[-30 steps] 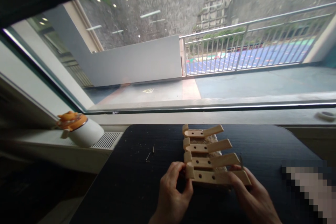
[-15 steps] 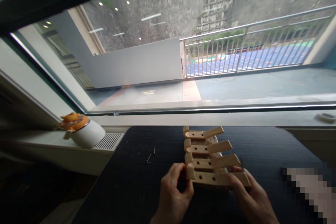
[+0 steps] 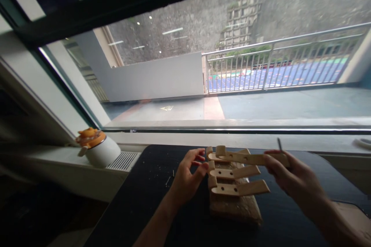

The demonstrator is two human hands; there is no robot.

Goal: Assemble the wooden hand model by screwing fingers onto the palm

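Note:
My right hand (image 3: pixel 300 179) grips one end of a pale wooden piece with two holes and a hooked end (image 3: pixel 255 158), raised above the row's far end. A thin dark rod (image 3: pixel 279 144) juts up from the same hand; its lower part is hidden. Below lies a shiny brown block (image 3: pixel 236 210) with other such pieces across it, the nearest wooden piece (image 3: pixel 228 190) and the middle wooden piece (image 3: pixel 224 173) in plain sight. The farthest is partly covered by the lifted one. My left hand (image 3: pixel 185 179) is open beside the hooked ends, fingers curved apart.
Thin nail-like bits (image 3: pixel 168 181) and crumbs lie left on the black table (image 3: pixel 139 208). A white mug with an orange lid (image 3: pixel 102 154) stands on the sill beside a vent. A flat phone-like object (image 3: pixel 352 216) is at right. The window (image 3: pixel 174 81) is behind.
The nearest wooden piece has come off the block's near end in my right hand and moved up and away. My left hand has let go and shifted farther back. The near block surface is exposed.

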